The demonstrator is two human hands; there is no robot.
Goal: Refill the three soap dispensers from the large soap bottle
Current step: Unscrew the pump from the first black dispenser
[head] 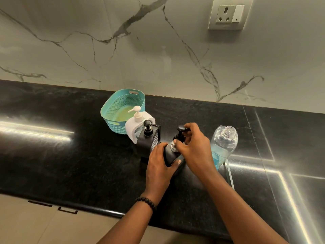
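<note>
With your left hand (159, 164) gripping the black dispenser (171, 155) and your right hand (193, 147) on its pump (181, 132), turn the collar slowly, keeping it upright.

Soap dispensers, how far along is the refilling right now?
The large soap bottle stands uncapped on the counter, about a third full of blue soap. In hand: the left hand grips a black dispenser while the right hand works its pump at the neck. The white dispenser and second black dispenser have pumps on; whether they are filled cannot be told.
</note>
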